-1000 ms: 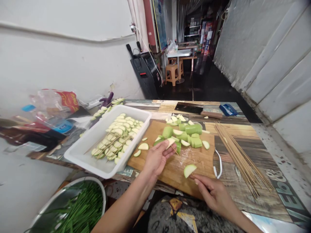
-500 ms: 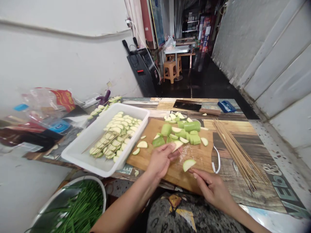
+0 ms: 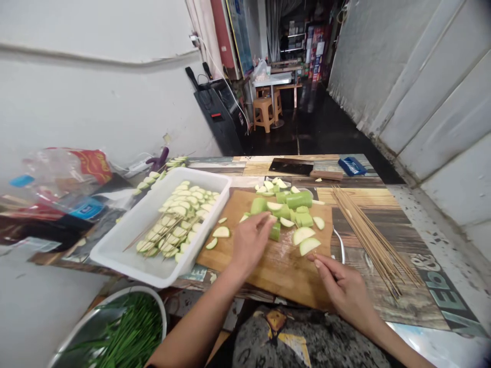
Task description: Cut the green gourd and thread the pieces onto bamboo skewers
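My right hand [image 3: 343,283] pinches a thin wooden skewer by its lower part, just off the front right of the cutting board [image 3: 284,278]. Two pale half-round zucchini slices [image 3: 310,246] sit on that skewer, one behind the other. Over the left side of the cut zucchini [image 3: 299,199], my left hand [image 3: 251,240] has its fingers drawn together. What lies between those fingertips is mostly hidden by the hand. Several loose slices [image 3: 221,232] rest on the board's left part.
A white plastic tub [image 3: 95,253] of skewered slices stands on the left. Loose skewers [image 3: 372,240] lie on the right. A cleaver [image 3: 291,166] and a blue object [image 3: 352,166] are at the back. A metal bowl [image 3: 164,312] of green stalks is below left.
The slice from my left hand is now on the skewer, which bears two instead of one. My left hand has moved away from the skewer to the zucchini pile.
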Demonstrator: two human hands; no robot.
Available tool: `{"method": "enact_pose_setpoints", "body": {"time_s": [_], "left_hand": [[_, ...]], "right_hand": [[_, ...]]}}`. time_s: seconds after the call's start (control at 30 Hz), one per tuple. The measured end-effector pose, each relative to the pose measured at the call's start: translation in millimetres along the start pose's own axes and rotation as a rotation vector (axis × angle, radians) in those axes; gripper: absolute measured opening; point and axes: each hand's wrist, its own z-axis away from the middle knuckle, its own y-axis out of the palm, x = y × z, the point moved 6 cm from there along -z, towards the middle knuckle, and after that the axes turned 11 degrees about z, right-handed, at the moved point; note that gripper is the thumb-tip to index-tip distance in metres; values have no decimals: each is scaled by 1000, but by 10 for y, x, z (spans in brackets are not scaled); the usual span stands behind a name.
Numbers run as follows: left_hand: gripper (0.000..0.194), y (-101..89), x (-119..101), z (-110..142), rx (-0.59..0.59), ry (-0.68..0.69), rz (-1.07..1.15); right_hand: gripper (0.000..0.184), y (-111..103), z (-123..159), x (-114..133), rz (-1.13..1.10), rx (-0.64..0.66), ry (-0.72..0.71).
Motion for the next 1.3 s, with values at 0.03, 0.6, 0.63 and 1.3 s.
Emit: {"method": "enact_pose_setpoints", "body": {"time_s": [0.03,0.6,0.63,1.3], "left_hand": [[29,-38,-24,-111,-4,49,-184],[19,214,-24,-597,263,38,-875],[17,184,-27,-604,264,45,-860],[18,-319,340,-242,-199,-361,987]], "right_hand": [[30,-11,4,-26,-8,-8,15],[29,15,23,-103,-79,34,64],[30,7,24,-109,-82,26,69],[30,243,-19,106,-177,289,-59]]}}
